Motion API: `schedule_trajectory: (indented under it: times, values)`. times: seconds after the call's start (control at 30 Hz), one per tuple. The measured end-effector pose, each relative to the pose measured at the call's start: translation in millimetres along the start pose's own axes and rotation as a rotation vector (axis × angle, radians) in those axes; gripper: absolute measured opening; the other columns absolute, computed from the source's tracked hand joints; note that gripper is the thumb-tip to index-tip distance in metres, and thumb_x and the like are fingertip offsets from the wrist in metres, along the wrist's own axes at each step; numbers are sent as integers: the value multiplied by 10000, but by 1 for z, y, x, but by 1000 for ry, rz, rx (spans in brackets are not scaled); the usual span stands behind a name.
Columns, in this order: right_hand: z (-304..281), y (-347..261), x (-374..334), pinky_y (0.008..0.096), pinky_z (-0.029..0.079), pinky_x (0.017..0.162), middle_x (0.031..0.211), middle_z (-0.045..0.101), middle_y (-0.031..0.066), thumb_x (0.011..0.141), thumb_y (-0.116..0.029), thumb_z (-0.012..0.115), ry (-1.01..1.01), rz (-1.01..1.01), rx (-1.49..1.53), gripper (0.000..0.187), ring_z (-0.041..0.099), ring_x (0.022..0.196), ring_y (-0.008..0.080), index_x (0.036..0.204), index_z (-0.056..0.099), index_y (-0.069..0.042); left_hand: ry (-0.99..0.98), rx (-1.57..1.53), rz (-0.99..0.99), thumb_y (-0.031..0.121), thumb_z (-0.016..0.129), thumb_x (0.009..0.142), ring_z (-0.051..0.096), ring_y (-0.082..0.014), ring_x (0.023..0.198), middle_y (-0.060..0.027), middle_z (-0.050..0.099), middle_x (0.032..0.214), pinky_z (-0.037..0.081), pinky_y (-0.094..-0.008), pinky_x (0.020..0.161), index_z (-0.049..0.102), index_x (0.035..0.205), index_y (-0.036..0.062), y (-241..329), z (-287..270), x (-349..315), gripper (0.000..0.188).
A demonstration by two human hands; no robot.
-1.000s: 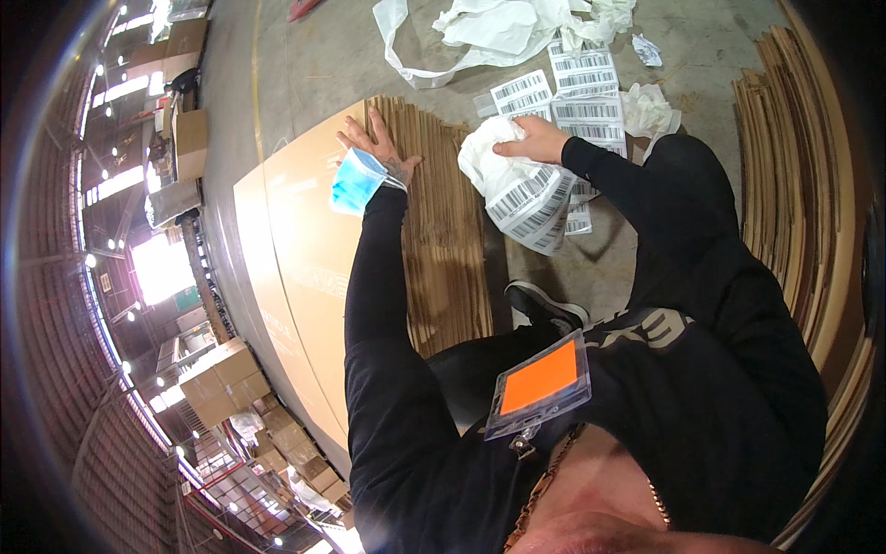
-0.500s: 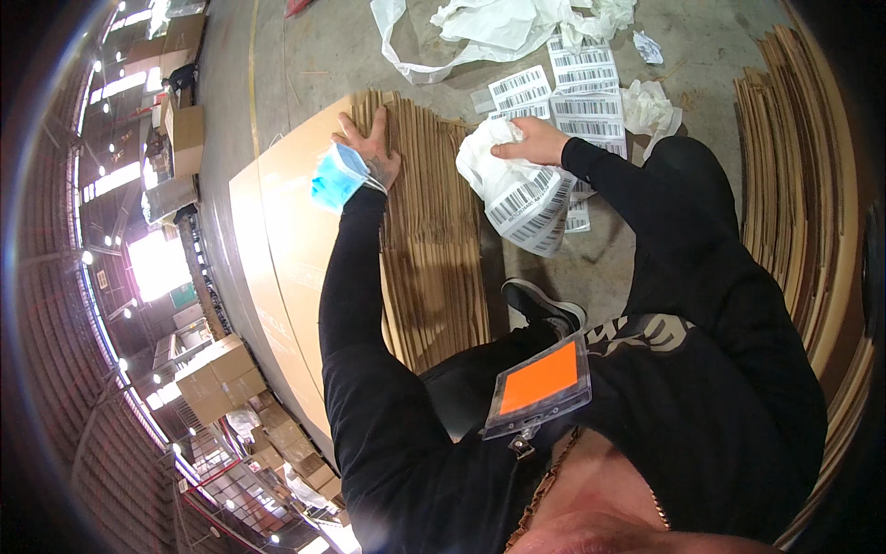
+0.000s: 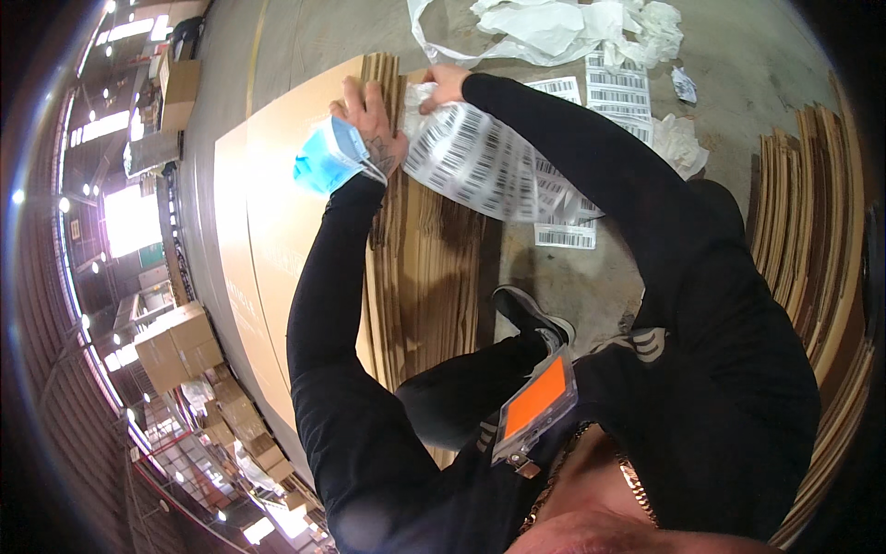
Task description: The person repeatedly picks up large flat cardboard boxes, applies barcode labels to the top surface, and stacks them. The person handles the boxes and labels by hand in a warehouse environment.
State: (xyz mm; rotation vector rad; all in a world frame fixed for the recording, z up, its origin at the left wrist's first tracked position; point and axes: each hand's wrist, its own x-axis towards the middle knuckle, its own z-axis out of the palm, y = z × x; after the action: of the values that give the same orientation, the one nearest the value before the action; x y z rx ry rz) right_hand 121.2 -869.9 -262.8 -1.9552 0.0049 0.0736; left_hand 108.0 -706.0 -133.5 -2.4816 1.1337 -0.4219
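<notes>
A stack of flattened cardboard boxes [image 3: 445, 268] stands on edge in front of me. My left hand [image 3: 374, 125] grips several of the boxes at their top edges, fingers bent over them, and these lean apart from the others. A blue face mask [image 3: 328, 157] hangs at my left wrist. Just right of that hand, my right hand [image 3: 443, 85] is closed on the end of a crumpled white sheet of barcode labels [image 3: 471, 162]. The sheet hangs across the top of the stack and trails toward the floor, partly behind my right forearm.
More barcode label sheets [image 3: 616, 92] and crumpled white paper [image 3: 540, 28] lie on the concrete floor ahead. At the right stands another stack of flattened cardboard [image 3: 803, 203]. Cartons [image 3: 180, 346] are piled far left. My shoe [image 3: 533, 319] is beside the near stack.
My right hand has carried the label sheet left and forward onto the stack, and the sheet has spread out. Boxes under my left hand have parted from the others.
</notes>
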Motion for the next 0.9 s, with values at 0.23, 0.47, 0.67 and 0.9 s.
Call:
schedule_trajectory:
  times: [0.23, 0.47, 0.67, 0.9]
  values:
    - [18, -32, 32, 393, 547, 815, 1004, 707, 202, 666, -263, 809, 24, 97, -158, 448, 697, 930, 312, 1044, 713, -44, -79, -72, -21, 263, 763, 662, 421, -501, 1225, -260, 333, 1459, 414, -549, 998, 404, 1362, 43, -6, 3, -6, 817]
    - [1, -43, 16, 454, 565, 822, 934, 707, 175, 730, -243, 783, 77, 82, -319, 352, 700, 922, 287, 969, 690, -1, -114, -90, -27, 302, 780, 684, 396, -503, 1255, -242, 312, 1488, 382, -565, 1024, 425, 1368, 92, -6, 5, -6, 799]
    - [-71, -11, 4, 390, 452, 980, 1242, 592, 143, 848, -502, 656, -354, 135, 399, 738, 592, 1134, 217, 1385, 455, -38, -22, -254, 65, 387, 667, 808, 368, -462, 1312, -166, 276, 1549, 341, -600, 1025, 413, 1396, 231, -31, 18, -15, 659]
    - [-32, 50, -79, 416, 298, 1138, 1491, 379, 226, 710, -534, 809, -470, -46, 50, 950, 376, 1372, 353, 1425, 440, -28, -36, -262, 15, 380, 571, 904, 399, -447, 1309, -148, 302, 1545, 361, -564, 1041, 443, 1374, 235, -30, 13, -17, 508]
